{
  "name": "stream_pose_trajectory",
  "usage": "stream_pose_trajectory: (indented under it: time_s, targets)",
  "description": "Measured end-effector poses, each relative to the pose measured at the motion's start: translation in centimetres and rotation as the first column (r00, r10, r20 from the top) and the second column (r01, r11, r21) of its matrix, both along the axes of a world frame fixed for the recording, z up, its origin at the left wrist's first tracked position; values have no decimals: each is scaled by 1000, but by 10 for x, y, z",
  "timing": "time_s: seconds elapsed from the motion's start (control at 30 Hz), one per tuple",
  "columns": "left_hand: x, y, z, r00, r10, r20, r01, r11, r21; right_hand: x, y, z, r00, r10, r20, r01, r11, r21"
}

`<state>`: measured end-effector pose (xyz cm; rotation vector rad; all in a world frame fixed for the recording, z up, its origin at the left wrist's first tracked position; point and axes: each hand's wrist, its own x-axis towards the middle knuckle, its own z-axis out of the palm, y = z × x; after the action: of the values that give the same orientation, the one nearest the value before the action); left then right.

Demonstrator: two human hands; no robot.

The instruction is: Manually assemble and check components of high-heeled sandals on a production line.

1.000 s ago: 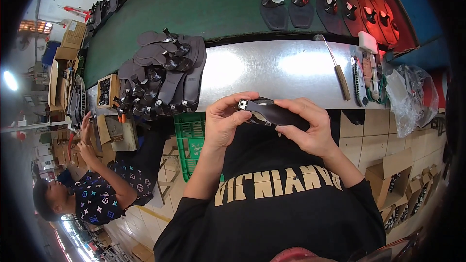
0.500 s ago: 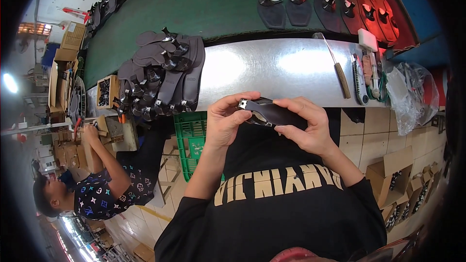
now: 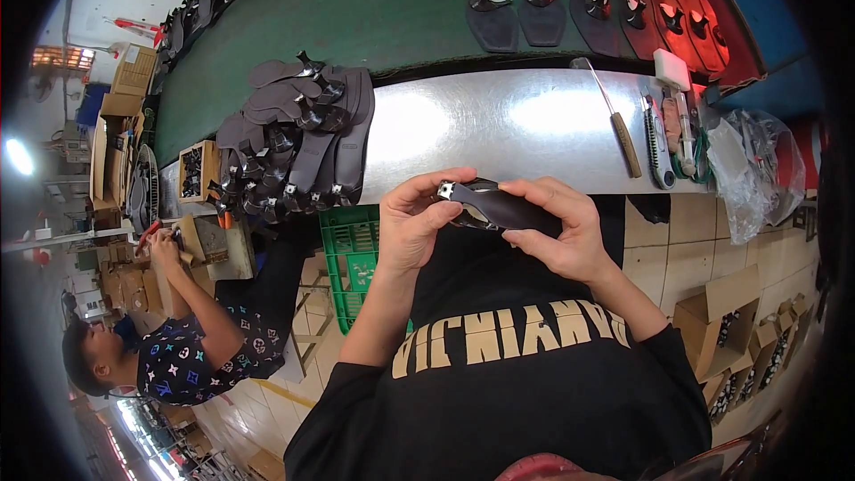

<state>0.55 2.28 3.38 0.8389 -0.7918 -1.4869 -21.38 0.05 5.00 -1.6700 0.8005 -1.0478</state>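
Sole (image 3: 521,211), dark and curved, held up by both hands at the centre of our dial, near edge of the bench (image 3: 481,142) just beside it in view! Out to the big stuff: green surface (image 3: 392,9) sweeping away at eleven o'clock, steel bench gleaming at twelve. Over at eight, a co-worker (image 3: 196,347) in a patterned shirt, and closer in along that line, a green crate (image 3: 352,254). Ten o'clock, a heap of soles (image 3: 312,165) with glossy heels; one o'clock, a row of soles (image 3: 592,31), its right end glowing red. Four, an open carton (image 3: 695,321); almost three, a clear bag (image 3: 748,191). Now the grip: right hand (image 3: 570,232) at three, closed round one end, thumb below, fingers above; left hand (image 3: 414,227) at nine, pinching the other between thumb and fingers. Smaller still, a wood-handled tool (image 3: 626,144) and a knife (image 3: 659,147) at two, and a white block (image 3: 671,70) between one and two.
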Motion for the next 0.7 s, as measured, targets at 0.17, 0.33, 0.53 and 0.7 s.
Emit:
stream_pose_trajectory:
  time_s: [0.17, 0.33, 0.53, 0.7]
  targets:
    - [0, 1, 1, 998, -1, 57, 2, 1000, -24, -1, 1, -1, 999, -7, -35, 5, 997, -78]
    - [2, 3, -2, 986, -22, 165, 31, 998, -53, -1, 3, 5, 995, -33, -98, 19, 990, -136]
    - [2, 7, -1, 968, -69, 242, 96, 990, -103, -4, -1, 14, 979, -29, -203, -17, 975, -224]
    - [6, 6, -3, 953, -132, 273, 181, 970, -165, -8, -1, 19, 964, 19, -264, -84, 967, -239]
